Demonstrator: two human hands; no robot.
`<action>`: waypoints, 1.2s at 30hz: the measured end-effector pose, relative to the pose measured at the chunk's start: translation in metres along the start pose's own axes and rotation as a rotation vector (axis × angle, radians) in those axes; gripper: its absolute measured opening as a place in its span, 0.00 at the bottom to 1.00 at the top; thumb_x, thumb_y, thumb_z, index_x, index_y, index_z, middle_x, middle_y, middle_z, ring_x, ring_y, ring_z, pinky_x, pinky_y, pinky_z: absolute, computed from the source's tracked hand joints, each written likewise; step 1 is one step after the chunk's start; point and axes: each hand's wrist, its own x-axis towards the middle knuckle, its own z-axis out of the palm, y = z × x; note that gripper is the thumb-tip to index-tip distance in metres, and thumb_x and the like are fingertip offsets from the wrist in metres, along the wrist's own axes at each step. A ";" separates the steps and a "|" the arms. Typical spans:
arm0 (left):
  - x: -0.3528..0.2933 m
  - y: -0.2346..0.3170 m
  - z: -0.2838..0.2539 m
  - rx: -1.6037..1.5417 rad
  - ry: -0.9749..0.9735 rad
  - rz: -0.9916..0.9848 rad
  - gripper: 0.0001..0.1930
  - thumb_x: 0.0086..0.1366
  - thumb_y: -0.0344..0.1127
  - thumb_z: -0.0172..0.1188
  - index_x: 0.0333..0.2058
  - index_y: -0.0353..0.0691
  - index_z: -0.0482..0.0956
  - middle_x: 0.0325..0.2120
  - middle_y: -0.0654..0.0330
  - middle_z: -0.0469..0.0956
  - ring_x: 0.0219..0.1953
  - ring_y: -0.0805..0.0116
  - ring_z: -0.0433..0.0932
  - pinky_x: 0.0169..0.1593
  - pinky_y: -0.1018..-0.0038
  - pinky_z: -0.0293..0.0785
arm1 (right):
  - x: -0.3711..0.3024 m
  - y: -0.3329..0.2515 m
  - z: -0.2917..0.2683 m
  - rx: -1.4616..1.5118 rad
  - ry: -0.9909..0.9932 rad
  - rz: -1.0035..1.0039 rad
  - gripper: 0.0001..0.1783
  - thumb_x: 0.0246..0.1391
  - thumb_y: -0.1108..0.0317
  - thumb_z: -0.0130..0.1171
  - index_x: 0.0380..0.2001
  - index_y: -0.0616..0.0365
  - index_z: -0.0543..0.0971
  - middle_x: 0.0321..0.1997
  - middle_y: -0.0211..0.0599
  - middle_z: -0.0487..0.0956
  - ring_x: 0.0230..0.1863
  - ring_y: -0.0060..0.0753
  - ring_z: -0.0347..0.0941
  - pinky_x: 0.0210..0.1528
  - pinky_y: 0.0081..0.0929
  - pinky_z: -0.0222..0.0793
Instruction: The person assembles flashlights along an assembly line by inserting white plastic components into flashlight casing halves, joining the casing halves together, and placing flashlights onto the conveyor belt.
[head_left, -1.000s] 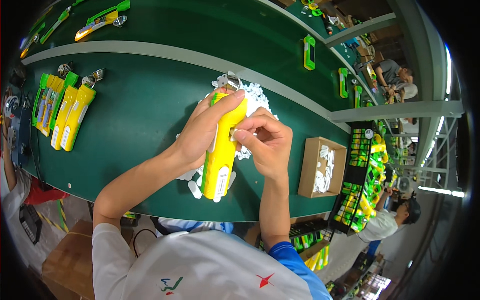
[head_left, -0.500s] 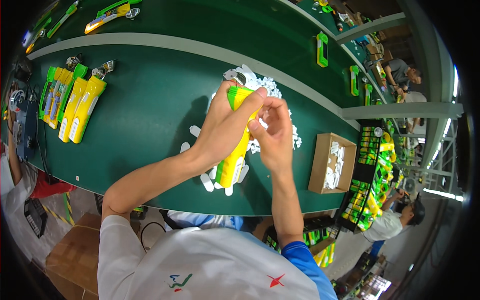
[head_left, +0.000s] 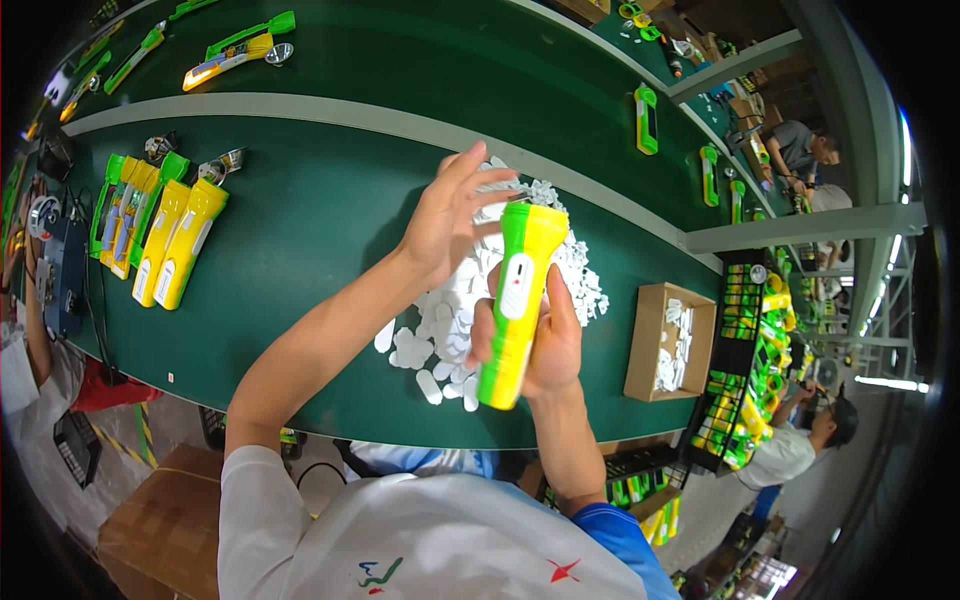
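1 flashlight (head_left: 514,335), yel./grn., w/ wht. switch plate (head_left: 515,285): ctr., above counter (head_left: 300,250), grasped in R hand (head_left: 553,350). L hand (head_left: 445,220): released, splayed, just left of flashlight's far end. Below: wht. pcs. (head_left: 437,322), piled. Right: cardbd. box (head_left: 648,345) w/ wht. bits (head_left: 672,365).

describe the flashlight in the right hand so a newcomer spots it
On the dark green table, find the pile of white pieces. Over it, the right hand grips the yellow-and-green flashlight; unlike the yellow bodies lying at left, it is held up.
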 end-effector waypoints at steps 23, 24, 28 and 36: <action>-0.004 -0.015 -0.001 -0.212 0.018 -0.114 0.11 0.65 0.40 0.60 0.42 0.43 0.75 0.34 0.60 0.78 0.37 0.65 0.79 0.44 0.67 0.76 | 0.008 0.002 -0.011 0.242 0.023 0.090 0.30 0.70 0.37 0.31 0.47 0.50 0.70 0.23 0.36 0.70 0.18 0.31 0.68 0.20 0.27 0.68; -0.004 -0.016 0.000 -0.211 0.017 -0.116 0.11 0.65 0.40 0.60 0.42 0.43 0.75 0.34 0.60 0.78 0.37 0.65 0.79 0.44 0.67 0.76 | 0.008 0.002 -0.011 0.243 0.024 0.088 0.30 0.70 0.37 0.31 0.47 0.50 0.70 0.23 0.36 0.70 0.18 0.31 0.68 0.20 0.27 0.68; -0.002 -0.019 -0.001 -0.210 0.029 -0.098 0.10 0.65 0.40 0.61 0.40 0.44 0.76 0.33 0.60 0.78 0.37 0.64 0.79 0.43 0.67 0.77 | 0.008 0.006 -0.013 0.250 0.024 0.067 0.30 0.70 0.37 0.31 0.47 0.50 0.71 0.24 0.38 0.72 0.19 0.31 0.70 0.21 0.27 0.70; 0.000 -0.023 -0.005 -0.233 0.003 -0.099 0.08 0.65 0.36 0.59 0.40 0.43 0.72 0.33 0.59 0.75 0.35 0.67 0.76 0.41 0.68 0.77 | 0.010 0.010 -0.019 0.103 0.018 0.095 0.35 0.68 0.32 0.28 0.45 0.51 0.72 0.21 0.35 0.69 0.15 0.29 0.64 0.17 0.26 0.65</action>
